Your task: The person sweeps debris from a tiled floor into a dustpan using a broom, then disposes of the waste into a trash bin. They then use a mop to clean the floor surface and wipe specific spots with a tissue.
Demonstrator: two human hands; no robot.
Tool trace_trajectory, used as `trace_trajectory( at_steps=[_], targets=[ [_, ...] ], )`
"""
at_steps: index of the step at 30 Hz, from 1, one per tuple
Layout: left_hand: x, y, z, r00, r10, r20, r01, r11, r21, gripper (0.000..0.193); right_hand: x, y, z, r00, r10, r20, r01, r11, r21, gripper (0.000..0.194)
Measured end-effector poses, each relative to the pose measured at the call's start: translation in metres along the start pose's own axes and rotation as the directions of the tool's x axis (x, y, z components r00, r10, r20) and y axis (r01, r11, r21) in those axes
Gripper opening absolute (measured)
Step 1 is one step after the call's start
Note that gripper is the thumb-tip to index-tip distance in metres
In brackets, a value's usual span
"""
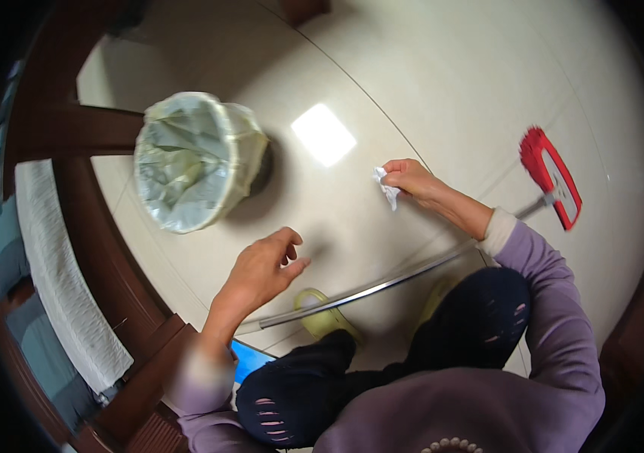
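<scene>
Between the fingers of my right hand (415,180) is a crumpled white tissue (388,189), held above the tiled floor. My left hand (268,266) hangs in the air with fingers curled and apart, holding nothing. Beyond it, at the upper left, stands a waste bin (186,164) lined with a pale translucent bag, its mouth facing up. A mop (564,189) with a red fringed head lies at the right, and its metal pole (367,291) runs leftward below both hands, in front of my slippers.
Dark wooden furniture (129,238) with a white textured cover (64,260) and grey-blue cushions (38,334) borders the left side. A yellow-green slipper (324,323) is near the pole. Something blue (251,360) lies beside my left knee. Light reflects off the glossy tiles (322,215).
</scene>
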State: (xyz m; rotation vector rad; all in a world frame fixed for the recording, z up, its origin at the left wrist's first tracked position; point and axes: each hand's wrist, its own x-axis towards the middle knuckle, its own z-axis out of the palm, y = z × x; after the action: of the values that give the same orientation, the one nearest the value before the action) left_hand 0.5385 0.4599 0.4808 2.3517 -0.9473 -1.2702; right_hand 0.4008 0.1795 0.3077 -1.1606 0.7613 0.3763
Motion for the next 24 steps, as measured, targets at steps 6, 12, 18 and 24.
trace_trajectory(
  at_steps=[6, 12, 18, 24],
  targets=[
    [-0.03, -0.025, -0.063, 0.79, -0.066, -0.61, -0.172, 0.931, -0.323, 0.022, -0.002, -0.165, 0.102, 0.9, -0.315, 0.301, 0.296, 0.949, 0.111, 0.011],
    [-0.033, -0.06, -0.096, 0.513, -0.102, -0.853, -0.375, 0.867, -0.329, 0.019, 0.022, -0.236, 0.207, 0.787, -0.436, 0.435, 0.426, 0.896, 0.127, 0.025],
    [-0.002, -0.082, -0.109, 0.597, -0.165, -0.785, -0.565, 0.607, -0.558, 0.042, 0.049, -0.22, 0.255, 0.763, -0.483, 0.429, 0.493, 0.865, 0.096, 0.031],
    [0.029, -0.113, -0.105, 0.558, -0.226, -0.799, -0.137, 0.924, -0.357, 0.013, 0.072, -0.205, 0.251, 0.747, -0.598, 0.29, 0.65, 0.747, -0.137, 0.023]
  ],
)
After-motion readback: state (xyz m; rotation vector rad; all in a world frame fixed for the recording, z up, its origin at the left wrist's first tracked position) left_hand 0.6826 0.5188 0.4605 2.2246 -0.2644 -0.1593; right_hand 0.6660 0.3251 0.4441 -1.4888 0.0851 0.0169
